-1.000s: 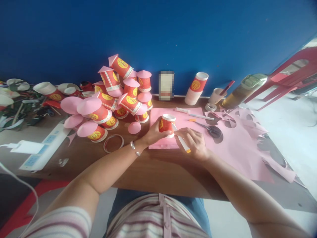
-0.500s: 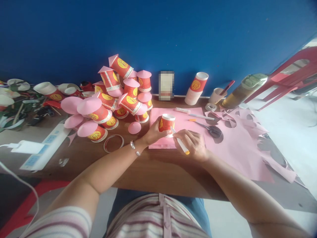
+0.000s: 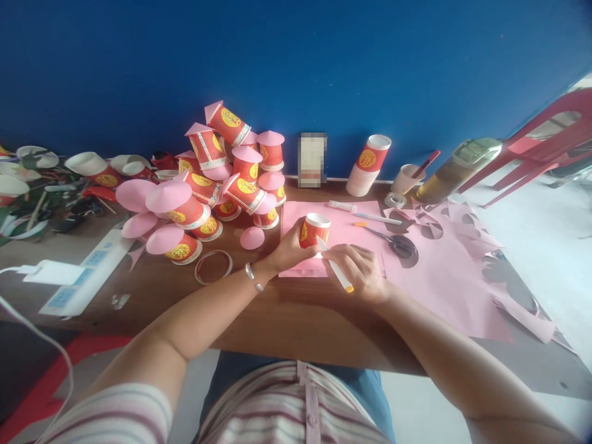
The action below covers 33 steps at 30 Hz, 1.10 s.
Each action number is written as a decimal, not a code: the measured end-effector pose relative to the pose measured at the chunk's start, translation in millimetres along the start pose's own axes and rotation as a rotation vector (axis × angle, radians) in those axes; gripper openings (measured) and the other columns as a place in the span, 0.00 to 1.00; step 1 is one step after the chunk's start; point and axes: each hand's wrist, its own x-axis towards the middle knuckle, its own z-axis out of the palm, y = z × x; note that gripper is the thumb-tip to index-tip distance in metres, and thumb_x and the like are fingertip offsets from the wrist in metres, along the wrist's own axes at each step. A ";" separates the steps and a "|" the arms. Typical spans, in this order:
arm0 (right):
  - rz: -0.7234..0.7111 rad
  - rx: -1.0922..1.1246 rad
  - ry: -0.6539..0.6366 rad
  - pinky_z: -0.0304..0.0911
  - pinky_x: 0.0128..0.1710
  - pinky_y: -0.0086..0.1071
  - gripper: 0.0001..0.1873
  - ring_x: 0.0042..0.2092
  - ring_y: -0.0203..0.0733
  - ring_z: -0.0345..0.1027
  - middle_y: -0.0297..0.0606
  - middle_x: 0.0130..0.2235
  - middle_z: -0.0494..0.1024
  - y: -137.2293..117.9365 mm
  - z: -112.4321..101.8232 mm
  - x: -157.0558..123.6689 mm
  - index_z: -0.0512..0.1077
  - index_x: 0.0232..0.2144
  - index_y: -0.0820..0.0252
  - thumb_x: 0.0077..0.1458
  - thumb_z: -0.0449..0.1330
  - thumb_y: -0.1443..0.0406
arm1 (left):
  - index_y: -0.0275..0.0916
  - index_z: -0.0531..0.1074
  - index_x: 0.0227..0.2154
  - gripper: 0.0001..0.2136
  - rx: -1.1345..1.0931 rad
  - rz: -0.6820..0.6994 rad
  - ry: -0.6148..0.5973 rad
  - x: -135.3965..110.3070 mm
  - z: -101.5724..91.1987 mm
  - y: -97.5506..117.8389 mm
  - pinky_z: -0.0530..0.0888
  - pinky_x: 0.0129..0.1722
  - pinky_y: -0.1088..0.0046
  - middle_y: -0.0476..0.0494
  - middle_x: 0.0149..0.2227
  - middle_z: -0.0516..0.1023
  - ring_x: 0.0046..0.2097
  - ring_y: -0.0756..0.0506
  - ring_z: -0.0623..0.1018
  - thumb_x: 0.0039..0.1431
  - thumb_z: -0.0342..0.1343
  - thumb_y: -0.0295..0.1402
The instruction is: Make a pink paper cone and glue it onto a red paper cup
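On the pink paper, my left hand grips a standing red cup while my right hand pinches a white pen, tip at the cup's base. I'd press the cup flat and hold the tip snug.

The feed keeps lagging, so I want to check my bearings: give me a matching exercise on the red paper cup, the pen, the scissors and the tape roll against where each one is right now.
Things:
1. red paper cup
2. white pen
3. scissors
4. tape roll

Places:
A. lying free on the pink paper sheet
B. gripped by the left hand
C. beside the beige cup
D. in the right hand, tip against the cup's lower edge

Pairs: 1-B, 2-D, 3-A, 4-C
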 end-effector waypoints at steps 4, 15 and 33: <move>-0.013 0.003 -0.014 0.67 0.31 0.32 0.13 0.33 0.39 0.73 0.42 0.37 0.81 0.0 3.0 -2.8 0.69 0.49 0.63 0.63 0.59 0.74 | 0.38 0.65 0.49 0.32 0.060 0.066 -0.007 0.3 1.0 -2.9 0.75 0.45 0.65 0.39 0.47 0.75 0.47 0.40 0.75 0.48 0.72 0.46; -0.007 -0.005 -0.008 0.66 0.30 0.32 0.12 0.32 0.39 0.72 0.41 0.36 0.80 0.0 2.6 -0.6 0.70 0.48 0.64 0.63 0.60 0.74 | 0.37 0.65 0.49 0.29 0.053 0.048 0.000 0.0 1.9 -0.2 0.75 0.45 0.65 0.39 0.47 0.75 0.47 0.40 0.75 0.49 0.72 0.42; 0.067 -0.027 -0.006 0.63 0.29 0.31 0.11 0.30 0.38 0.71 0.37 0.33 0.78 3.6 -3.7 3.9 0.70 0.45 0.62 0.62 0.56 0.76 | 0.38 0.66 0.48 0.26 -0.154 0.004 -0.025 3.6 -4.1 -3.5 0.74 0.41 0.69 0.44 0.42 0.76 0.42 0.46 0.76 0.52 0.70 0.40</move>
